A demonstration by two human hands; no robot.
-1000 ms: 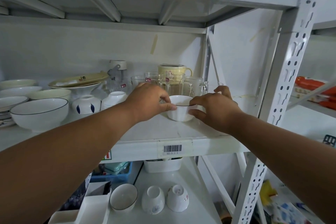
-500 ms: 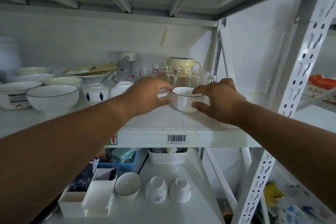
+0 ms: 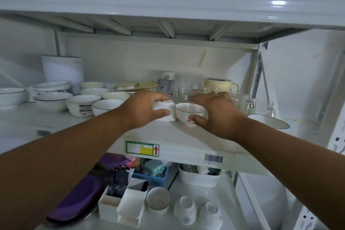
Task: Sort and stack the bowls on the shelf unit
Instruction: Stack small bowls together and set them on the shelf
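Two small bowls sit side by side, touching, near the front edge of the middle shelf. Our left hand curls round the ribbed white bowl, which seems to sit upside down; our right hand pinches the red-marked bowl between thumb and fingers. That bowl stands upright and looks empty.

We judge the sorting only partly done. Left of the red-marked bowl, further along the shelf, larger bowls already sit in loose stacks and rows. Right of it a shallow dark-rimmed bowl lies alone. Behind it stand glass cups and a yellow lidded pot; we cannot tell their contents.

Below the middle shelf three more small bowls wait unstacked, one upright and empty, beside a white bin holding odds and ends.
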